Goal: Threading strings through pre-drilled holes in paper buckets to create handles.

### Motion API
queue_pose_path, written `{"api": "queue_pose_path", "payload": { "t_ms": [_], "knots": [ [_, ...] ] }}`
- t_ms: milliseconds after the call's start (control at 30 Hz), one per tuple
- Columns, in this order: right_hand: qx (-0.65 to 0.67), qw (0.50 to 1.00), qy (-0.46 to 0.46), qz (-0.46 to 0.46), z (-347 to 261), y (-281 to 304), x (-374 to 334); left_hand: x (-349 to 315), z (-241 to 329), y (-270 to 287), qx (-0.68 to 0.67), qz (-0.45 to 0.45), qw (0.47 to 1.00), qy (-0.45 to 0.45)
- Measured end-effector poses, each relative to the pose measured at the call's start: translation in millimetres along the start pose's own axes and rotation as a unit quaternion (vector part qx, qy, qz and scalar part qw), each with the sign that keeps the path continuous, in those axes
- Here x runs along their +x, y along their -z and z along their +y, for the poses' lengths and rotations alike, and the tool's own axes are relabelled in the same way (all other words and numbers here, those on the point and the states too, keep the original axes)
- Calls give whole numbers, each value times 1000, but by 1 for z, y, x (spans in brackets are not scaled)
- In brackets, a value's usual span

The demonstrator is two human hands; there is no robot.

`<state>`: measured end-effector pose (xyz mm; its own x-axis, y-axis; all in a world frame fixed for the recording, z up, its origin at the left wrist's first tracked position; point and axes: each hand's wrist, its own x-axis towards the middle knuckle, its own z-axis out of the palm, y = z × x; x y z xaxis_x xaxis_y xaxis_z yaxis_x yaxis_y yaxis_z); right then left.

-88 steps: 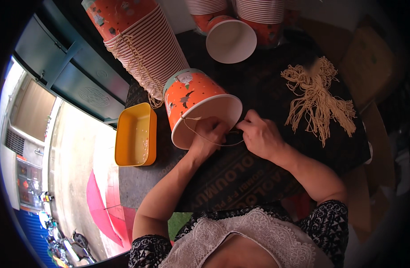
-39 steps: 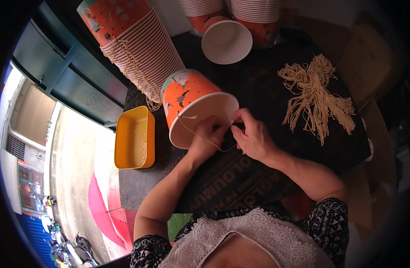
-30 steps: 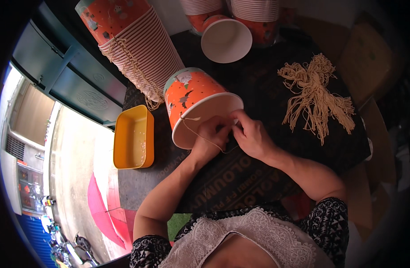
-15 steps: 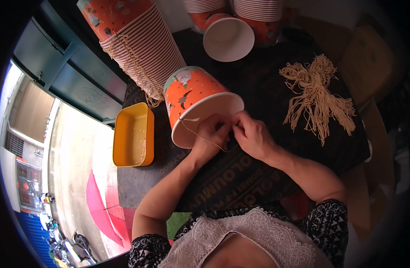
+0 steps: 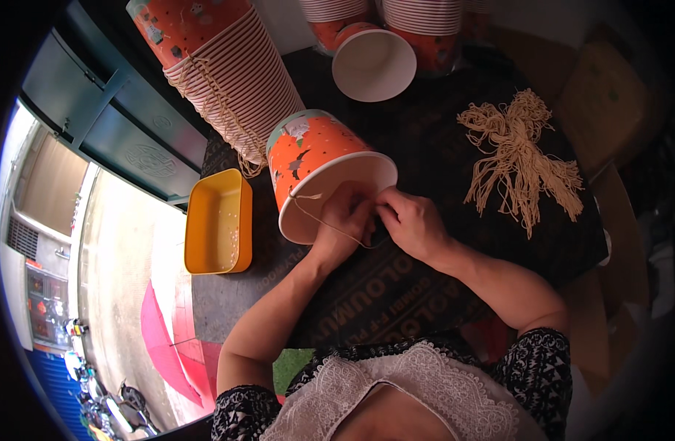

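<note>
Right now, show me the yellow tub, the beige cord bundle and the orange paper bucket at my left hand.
Yellow tub point(image 5: 246, 223): head view, right outer wall.
Beige cord bundle point(image 5: 525, 151): head view, its gathered middle.
Orange paper bucket point(image 5: 322, 150): head view, printed outer wall.

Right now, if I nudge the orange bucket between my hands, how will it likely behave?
The bucket would probably roll or swivel, since its wall is round and tapered. It's likely light for its size, being hollow with an open mouth. The string at its rim should flop along, as it's thin and curved.
</note>
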<state>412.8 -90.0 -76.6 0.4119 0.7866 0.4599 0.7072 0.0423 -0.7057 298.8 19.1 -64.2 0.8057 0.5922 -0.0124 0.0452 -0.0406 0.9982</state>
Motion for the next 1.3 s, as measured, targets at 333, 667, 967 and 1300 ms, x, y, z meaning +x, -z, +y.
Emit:
{"api": "queue_pose_path", "payload": {
  "t_ms": [333, 667, 967, 1300],
  "knots": [
    [15, 1000, 12, 23, -2, 1, 2, -7, 10, -2, 62, -20, 998, 0],
    [-7, 1000, 3, 17, -1, 1, 2, -6, 6, -3, 79, 23, 996, -20],
    [0, 1000, -6, 15, -3, 1, 1, -1, -12, 5, 214, 59, 964, -145],
    [5, 999, 18, 32, -2, -1, 2, 0, -11, 5, 263, 46, 945, -186]
  ]
}}
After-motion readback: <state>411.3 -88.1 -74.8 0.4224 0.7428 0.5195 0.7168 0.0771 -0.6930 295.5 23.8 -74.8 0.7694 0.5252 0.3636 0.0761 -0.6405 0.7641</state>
